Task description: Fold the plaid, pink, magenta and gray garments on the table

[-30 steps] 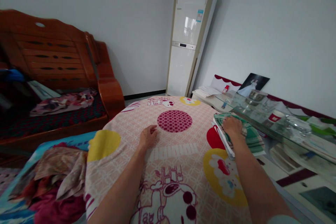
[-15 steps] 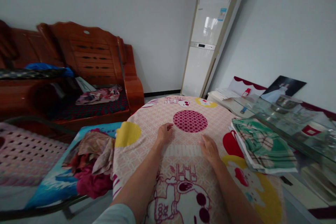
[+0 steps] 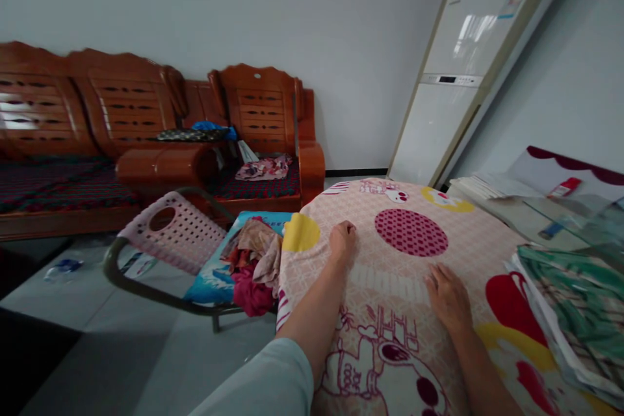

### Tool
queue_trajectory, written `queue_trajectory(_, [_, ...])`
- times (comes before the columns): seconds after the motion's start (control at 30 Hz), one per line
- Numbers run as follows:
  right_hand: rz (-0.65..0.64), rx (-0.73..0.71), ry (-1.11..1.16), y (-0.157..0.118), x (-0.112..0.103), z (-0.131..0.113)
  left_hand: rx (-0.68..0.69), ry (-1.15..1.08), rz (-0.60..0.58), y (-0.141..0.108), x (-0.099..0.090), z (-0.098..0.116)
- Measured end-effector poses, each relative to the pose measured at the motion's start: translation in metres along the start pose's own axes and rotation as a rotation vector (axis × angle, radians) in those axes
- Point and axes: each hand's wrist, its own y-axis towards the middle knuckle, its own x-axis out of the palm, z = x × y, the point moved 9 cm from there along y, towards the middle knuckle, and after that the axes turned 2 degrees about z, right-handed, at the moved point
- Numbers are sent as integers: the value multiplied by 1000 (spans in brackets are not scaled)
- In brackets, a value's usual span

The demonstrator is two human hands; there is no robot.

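Observation:
A pale pink cloth with cartoon dogs and coloured circles covers a round table in front of me. My left hand rests on it left of the magenta dotted circle, its fingers curled in. I see nothing in those fingers, though their undersides are hidden. Lower and to the right, my right hand lies palm down with its fingers stretched out on the cloth. A folded green checked cloth lies at the table's right edge, apart from my right hand.
Left of the table stands a chair with a pink woven back, holding crumpled clothes on a blue cushion. Behind are wooden sofas and a tall white air conditioner. A glass shelf borders the table at right.
My view has swung left, so the table sits further right and more of the chair and sofas shows. My left hand's fingers look more curled; my right hand remains flat on the cloth.

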Motion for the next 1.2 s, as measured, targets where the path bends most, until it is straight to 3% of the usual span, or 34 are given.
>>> queue_trajectory(0.1, [13,-7,9,0,-1,0,16,75,-8,-1,-8,1])
queue_trajectory(0.23, [3,12,25,0,0,1,-35,234,99,1,-47,-12])
queue_trajectory(0.47, [-75,78,-34,2,3,-1,5,356,161,-7,-104,-41])
queue_trajectory(0.7, [-111,105,-22,6,-4,-7,-75,532,225,-18,-148,-95])
queue_trajectory(0.9, [-105,114,3,7,-5,-8,-348,550,135,-20,-163,-150])
queue_trajectory(1.0, [-94,125,21,6,-4,-8,-308,541,161,-17,-169,-141])
queue_trajectory(1.2, [-97,142,4,5,-4,-7,-138,328,438,-6,-200,-54])
